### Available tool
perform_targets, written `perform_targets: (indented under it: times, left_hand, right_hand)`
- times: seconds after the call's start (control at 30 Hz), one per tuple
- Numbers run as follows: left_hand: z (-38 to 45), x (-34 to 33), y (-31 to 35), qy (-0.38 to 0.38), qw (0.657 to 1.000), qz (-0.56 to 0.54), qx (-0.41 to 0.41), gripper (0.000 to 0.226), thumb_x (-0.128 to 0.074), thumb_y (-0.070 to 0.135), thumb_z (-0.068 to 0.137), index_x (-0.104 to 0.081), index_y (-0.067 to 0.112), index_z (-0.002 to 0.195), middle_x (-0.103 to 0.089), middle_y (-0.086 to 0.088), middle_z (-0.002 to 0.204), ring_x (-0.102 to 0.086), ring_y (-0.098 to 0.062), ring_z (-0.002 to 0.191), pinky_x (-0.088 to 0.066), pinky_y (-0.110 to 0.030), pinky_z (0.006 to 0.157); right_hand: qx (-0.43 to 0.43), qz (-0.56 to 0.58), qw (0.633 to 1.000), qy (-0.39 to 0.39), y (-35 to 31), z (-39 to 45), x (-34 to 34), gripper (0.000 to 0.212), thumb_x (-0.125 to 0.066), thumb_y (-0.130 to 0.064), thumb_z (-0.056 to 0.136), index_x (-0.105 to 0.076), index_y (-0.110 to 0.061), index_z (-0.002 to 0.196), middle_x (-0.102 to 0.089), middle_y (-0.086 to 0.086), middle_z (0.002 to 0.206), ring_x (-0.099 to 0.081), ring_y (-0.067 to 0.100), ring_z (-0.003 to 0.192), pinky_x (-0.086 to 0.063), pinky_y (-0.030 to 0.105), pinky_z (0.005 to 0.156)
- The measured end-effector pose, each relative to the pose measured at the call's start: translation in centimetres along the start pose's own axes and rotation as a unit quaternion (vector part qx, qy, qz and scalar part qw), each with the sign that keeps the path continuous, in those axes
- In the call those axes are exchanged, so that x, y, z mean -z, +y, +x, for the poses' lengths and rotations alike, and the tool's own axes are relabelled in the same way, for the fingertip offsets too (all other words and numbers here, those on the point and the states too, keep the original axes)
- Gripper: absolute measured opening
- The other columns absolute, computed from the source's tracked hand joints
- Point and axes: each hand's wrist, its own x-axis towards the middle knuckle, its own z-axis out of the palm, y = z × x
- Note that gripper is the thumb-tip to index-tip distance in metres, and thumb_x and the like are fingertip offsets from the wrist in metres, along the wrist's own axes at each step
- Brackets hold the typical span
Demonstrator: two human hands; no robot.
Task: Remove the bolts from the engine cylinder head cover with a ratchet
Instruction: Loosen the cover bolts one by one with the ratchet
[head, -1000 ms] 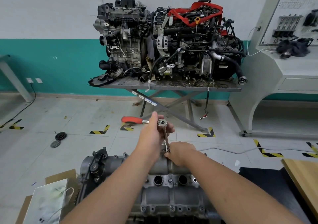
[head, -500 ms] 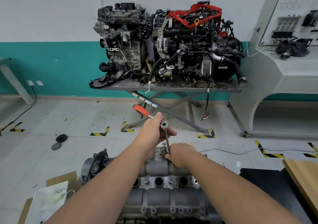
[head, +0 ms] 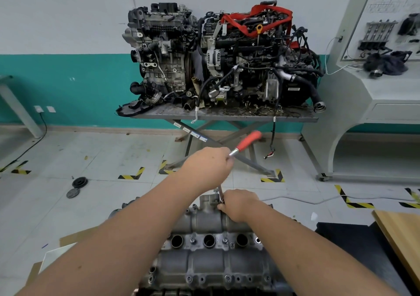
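Left hand point(head: 208, 166) grip closed round ratchet point(head: 246, 141), right hand point(head: 238, 202) pinching extension point(head: 220, 194) on cylinder head cover point(head: 211, 261)

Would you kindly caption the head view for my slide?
Left hand swings the ratchet while right hand steadies its extension on the cylinder head cover.

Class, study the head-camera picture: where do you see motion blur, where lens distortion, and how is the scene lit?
Head view: the ratchet handle's red grip is smeared by motion, while the cylinder head cover stays sharp; wide-angle distortion bows the floor edge and leans the grey training console inward; the light is soft and even, with faint shadows and no harsh glare.
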Motion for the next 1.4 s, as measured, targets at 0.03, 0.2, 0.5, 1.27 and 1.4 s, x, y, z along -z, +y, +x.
perform_targets:
  times: [0.03,0.2,0.5,1.27,1.4]
  left_hand:
    - [-0.2,-0.5,0.1,0.024,0.996,0.075,-0.05,0.026,-0.038,0.038,0.104,-0.044,0.021,0.085,-0.057,0.001,0.086,-0.052,-0.022,0.071,-0.036,-0.033,0.058]
    - [-2.6,-4.3,-1.2,0.276,0.94,0.087,-0.179,0.048,-0.052,0.057,0.088,-0.064,0.012,0.076,-0.063,-0.005,0.097,-0.06,-0.028,0.09,-0.046,-0.037,0.07]
    - [-3.7,-7.1,0.9,0.197,0.795,-0.571,0.054,0.036,-0.028,0.053,0.101,-0.055,0.047,0.125,-0.068,0.014,0.121,-0.065,-0.003,0.105,-0.049,-0.03,0.095]
    - [-1.1,-1.8,-2.0,-0.087,0.626,-0.754,0.18,0.016,-0.051,0.029,0.103,-0.056,0.018,0.093,-0.072,-0.001,0.078,-0.071,-0.018,0.071,-0.051,-0.026,0.056]
    - [-1.8,-1.5,-2.6,-0.116,0.477,-0.86,0.141,0.023,-0.042,0.005,0.096,-0.055,0.005,0.115,-0.074,-0.013,0.104,-0.072,-0.023,0.08,-0.06,-0.03,0.062]
  right_hand:
    - [0.002,-0.006,1.0,0.005,0.0,0.0,0.0,0.028,-0.043,-0.046,0.102,-0.054,-0.021,0.102,-0.062,0.005,0.109,-0.057,0.026,0.102,-0.038,0.035,0.077]
    - [0.057,-0.013,0.998,0.039,-0.2,-0.1,0.0,0.037,-0.039,-0.029,0.107,-0.053,-0.007,0.134,-0.058,0.013,0.131,-0.056,0.027,0.121,-0.044,0.018,0.087]
    - [-0.007,0.017,1.0,0.001,-0.2,0.2,0.2,0.03,-0.041,-0.044,0.1,-0.059,-0.022,0.108,-0.065,0.001,0.114,-0.059,0.027,0.105,-0.041,0.035,0.082]
    - [-0.008,0.086,0.992,0.093,-0.6,-0.7,0.1,0.029,-0.049,-0.045,0.099,-0.048,-0.022,0.081,-0.056,0.003,0.089,-0.058,0.026,0.092,-0.039,0.032,0.072]
    - [-0.005,0.102,0.991,0.089,-1.0,-0.7,0.2,0.024,-0.05,-0.04,0.101,-0.05,-0.021,0.086,-0.065,0.01,0.101,-0.061,0.027,0.098,-0.039,0.03,0.072]
